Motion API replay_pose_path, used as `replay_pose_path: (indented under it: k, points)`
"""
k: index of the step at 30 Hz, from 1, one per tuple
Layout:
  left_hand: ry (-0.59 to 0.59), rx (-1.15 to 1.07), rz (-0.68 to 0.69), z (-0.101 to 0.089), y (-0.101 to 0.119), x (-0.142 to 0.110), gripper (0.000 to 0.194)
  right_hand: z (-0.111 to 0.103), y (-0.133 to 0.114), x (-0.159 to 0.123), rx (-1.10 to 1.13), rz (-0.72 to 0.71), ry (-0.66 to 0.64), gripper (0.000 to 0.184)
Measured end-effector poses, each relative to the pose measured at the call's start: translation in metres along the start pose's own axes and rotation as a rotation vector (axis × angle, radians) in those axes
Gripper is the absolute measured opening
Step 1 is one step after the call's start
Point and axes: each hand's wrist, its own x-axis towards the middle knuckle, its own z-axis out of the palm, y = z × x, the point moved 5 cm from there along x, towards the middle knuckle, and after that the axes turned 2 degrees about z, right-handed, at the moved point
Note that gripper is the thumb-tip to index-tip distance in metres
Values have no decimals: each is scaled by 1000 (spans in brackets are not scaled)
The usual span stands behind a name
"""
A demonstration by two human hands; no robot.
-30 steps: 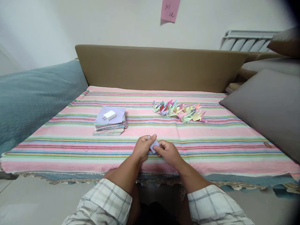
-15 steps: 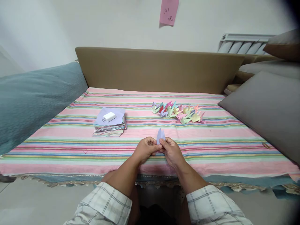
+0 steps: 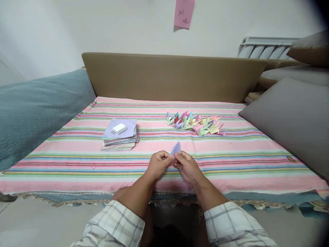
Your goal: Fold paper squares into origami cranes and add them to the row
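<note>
A small folded piece of lavender origami paper (image 3: 176, 148) is held up between my two hands, its pointed end tilted up and to the right. My left hand (image 3: 159, 164) pinches its lower left side with thumb and fingers. On the other side, my right hand (image 3: 188, 166) grips the lower right part, thumb on top. The fingertips cover the paper's bottom end. Beyond my hands, several folded paper cranes (image 3: 204, 128) in many colours stand clustered on the striped cloth (image 3: 151, 137).
To the left sits a stack of square coloured paper (image 3: 120, 142) with a white charger plug (image 3: 119, 128) on top. A brown backrest (image 3: 169, 77) rises behind. Grey cushions (image 3: 290, 113) lie at right, and a blue-green armrest (image 3: 43, 106) stands at left.
The lavender paper's tip has tilted to the right, and its layered edges show more. Both hands keep hold of it, with slight finger shifts.
</note>
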Motion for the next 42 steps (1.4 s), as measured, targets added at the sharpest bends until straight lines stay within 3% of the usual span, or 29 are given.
replay_pose_path:
  k: [6,19,25,31,42]
  points:
    - [40,259,104,0,8,-3,24,-4,-3,5,-14,-85,-11,30]
    - [41,205,77,1,4,-4,28,-9,-11,9,-93,-185,-16,26]
    - [-40,-2,-54,6,-8,-2,35,-12,-11,10,-142,-197,-12,25]
    - [12,-216,-173,7,-14,-4,42,-10,-10,8,-94,-162,-32,26]
    - [77,-344,-224,7,-14,-3,46,-11,-11,9,-68,-245,25,33]
